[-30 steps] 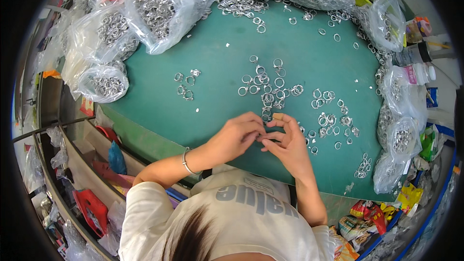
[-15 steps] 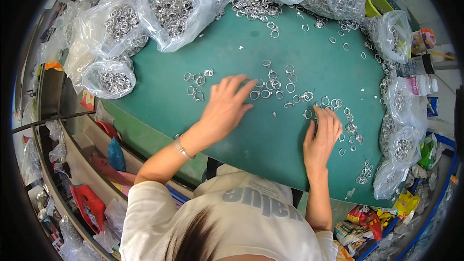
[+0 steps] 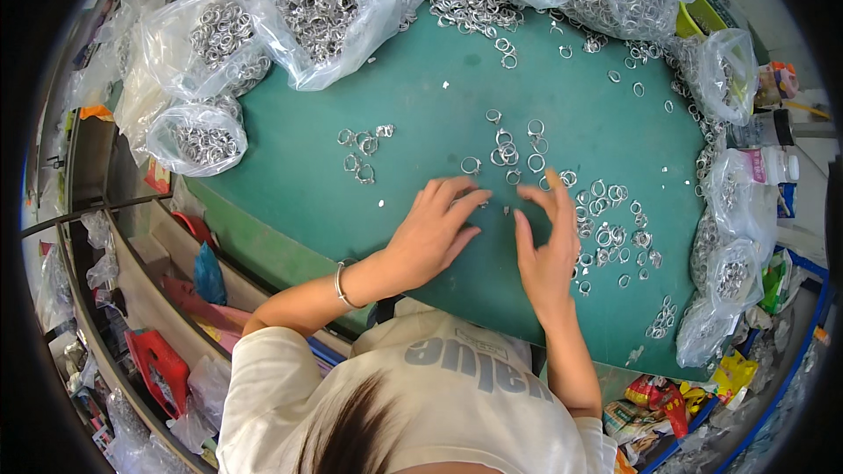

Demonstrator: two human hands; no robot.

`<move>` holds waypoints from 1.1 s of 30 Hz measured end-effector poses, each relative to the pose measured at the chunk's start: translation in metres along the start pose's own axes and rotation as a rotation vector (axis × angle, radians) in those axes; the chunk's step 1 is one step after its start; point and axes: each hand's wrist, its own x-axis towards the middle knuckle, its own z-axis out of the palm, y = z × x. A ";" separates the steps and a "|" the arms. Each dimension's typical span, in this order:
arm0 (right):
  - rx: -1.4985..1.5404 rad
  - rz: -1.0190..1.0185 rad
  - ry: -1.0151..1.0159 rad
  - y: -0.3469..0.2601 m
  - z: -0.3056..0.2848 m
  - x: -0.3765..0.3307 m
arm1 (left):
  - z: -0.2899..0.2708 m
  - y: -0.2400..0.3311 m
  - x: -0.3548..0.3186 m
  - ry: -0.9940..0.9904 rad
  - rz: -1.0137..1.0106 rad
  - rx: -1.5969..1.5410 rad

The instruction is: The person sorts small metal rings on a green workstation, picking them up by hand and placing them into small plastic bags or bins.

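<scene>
Silver-coloured metal rings lie loose on a green tabletop point(image 3: 290, 184). My left hand point(image 3: 435, 233) is low over the middle, thumb apart from its bent fingers. A small shiny piece, perhaps a ring, shows at its fingertips; I cannot tell if they touch it. My right hand point(image 3: 549, 246) faces it with thumb and fingers spread, its fingertips beside the rings. Beyond both hands lies a loose cluster of rings point(image 3: 505, 154). A small group of rings point(image 3: 366, 144) is to the left, and a larger scatter of rings point(image 3: 606, 235) borders my right hand.
Clear plastic bags full of rings point(image 3: 318, 13) line the far edge, with a ring heap point(image 3: 474, 7) spilling out. More bags point(image 3: 733, 272) stand along the right edge, near a white bottle point(image 3: 773, 167). Drawers with a red tray point(image 3: 160, 369) are at lower left.
My left hand has moved right and nearer to me. My right hand has shifted left and opened its fingers, uncovering rings on the right. The hands are now close together.
</scene>
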 end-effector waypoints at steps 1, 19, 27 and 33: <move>-0.003 -0.002 0.091 -0.002 0.004 0.011 | 0.003 0.000 0.002 -0.045 0.025 0.032; -0.289 -0.072 -0.033 0.019 0.002 0.048 | 0.005 -0.039 0.086 -0.060 0.143 0.268; -0.324 -0.024 0.057 0.016 -0.012 0.032 | 0.003 -0.043 0.072 -0.001 0.090 0.267; -0.330 -0.068 -0.090 0.027 -0.019 0.021 | -0.018 -0.026 0.061 -0.007 0.000 0.104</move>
